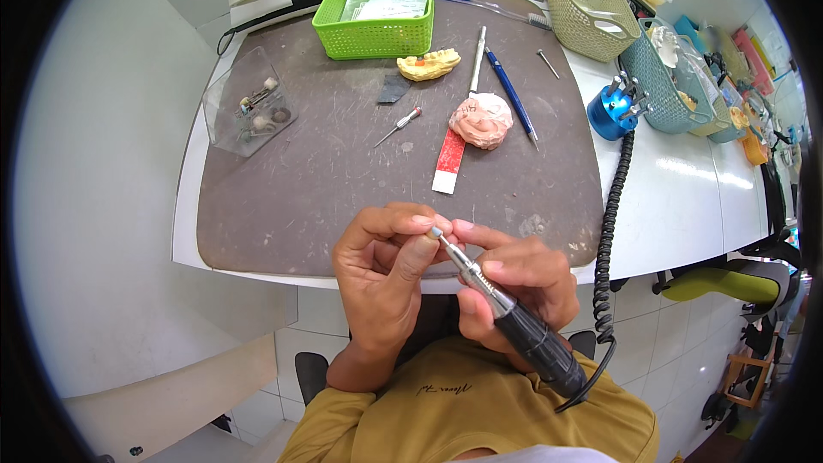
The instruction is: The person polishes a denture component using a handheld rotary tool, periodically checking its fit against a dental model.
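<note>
My right hand (531, 279) is wrapped around a dental rotary handpiece (533, 339), its silver nose angled up and left. A small blue-grey tip (437, 232) sits at the end of that nose. Close against the tip, my left hand (381, 261) pinches with thumb and fingers; what lies between them is too small and covered to name. Both hands meet just over the front edge of the brown work mat (283, 223). Beyond them lie a pink moulded lump (483, 123), a red and white strip (449, 165) and a yellow dental model (429, 65).
A coiled black cord (612, 231) hangs at the right, below a blue bur holder (610, 113). Around the mat are a green basket (374, 44), clear tray (231, 124), blue pencil (513, 96) and small pointed tool (398, 127). More baskets (591, 13) line the right.
</note>
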Demonstrator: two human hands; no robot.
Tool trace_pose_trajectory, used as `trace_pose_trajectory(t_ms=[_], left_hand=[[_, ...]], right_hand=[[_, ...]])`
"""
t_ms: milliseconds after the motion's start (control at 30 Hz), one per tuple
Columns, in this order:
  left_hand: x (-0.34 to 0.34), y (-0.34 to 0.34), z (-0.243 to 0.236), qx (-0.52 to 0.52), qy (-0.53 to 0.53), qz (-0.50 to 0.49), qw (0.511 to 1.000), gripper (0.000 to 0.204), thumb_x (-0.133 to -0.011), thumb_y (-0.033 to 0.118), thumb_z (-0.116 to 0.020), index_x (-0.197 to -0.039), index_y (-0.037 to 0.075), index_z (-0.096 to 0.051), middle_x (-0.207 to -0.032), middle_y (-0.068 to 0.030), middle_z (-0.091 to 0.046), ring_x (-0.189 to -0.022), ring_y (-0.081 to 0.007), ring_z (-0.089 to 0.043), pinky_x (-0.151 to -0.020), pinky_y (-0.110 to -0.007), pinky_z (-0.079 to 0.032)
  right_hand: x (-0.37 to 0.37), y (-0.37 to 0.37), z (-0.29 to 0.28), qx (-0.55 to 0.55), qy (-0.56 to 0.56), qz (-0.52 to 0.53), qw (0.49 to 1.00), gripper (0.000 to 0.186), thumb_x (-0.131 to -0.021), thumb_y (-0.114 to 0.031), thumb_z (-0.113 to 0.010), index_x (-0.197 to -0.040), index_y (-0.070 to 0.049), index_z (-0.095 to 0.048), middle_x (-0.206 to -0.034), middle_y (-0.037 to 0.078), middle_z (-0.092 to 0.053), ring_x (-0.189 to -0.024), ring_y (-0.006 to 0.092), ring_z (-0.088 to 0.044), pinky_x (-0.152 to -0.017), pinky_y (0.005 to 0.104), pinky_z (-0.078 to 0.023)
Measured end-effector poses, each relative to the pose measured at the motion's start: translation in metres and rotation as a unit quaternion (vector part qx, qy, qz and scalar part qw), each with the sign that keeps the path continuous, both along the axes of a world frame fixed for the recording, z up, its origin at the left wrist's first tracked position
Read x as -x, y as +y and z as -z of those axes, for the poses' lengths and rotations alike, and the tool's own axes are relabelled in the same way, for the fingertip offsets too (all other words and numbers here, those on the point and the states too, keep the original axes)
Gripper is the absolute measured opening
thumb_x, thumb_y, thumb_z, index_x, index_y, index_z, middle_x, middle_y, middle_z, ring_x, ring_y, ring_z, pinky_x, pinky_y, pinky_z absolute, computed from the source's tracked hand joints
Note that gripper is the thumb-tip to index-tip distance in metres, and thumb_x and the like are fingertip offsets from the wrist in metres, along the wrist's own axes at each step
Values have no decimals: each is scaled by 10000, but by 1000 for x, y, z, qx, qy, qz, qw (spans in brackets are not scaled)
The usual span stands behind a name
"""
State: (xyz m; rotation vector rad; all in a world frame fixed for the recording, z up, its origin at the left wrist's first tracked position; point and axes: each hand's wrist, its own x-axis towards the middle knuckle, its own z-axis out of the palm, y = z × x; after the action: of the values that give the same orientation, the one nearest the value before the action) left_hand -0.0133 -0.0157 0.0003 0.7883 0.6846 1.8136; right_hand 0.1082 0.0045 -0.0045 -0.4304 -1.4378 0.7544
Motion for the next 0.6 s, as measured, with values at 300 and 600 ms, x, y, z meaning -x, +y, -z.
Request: trace_pose_trajectory(t_ms=[300, 600], left_hand=[[0, -1, -3, -2, -1, 4, 1000, 116, -913, 14, -633, -1013, 1, -575, -963, -142, -611, -849, -163, -664, -772, -278, -591], [2, -1, 2, -15, -16, 13, 1000, 111, -911, -11, -624, -1014, -9, -583, -980, -158, -647, -870, -197, -681, -797, -340, -605]], right_hand=[[-2, 1, -2, -12, -23, -10, 1000, 326, -794, -48, -768, -1021, 15, -543, -854, 158, -644, -937, 346, -688, -847, 462, -577], [-2, 1, 0, -16, -8, -12, 1000, 337, -783, -43, -776, -1017, 26, -543, -856, 185, -660, -859, 309, -703, -840, 463, -586]])
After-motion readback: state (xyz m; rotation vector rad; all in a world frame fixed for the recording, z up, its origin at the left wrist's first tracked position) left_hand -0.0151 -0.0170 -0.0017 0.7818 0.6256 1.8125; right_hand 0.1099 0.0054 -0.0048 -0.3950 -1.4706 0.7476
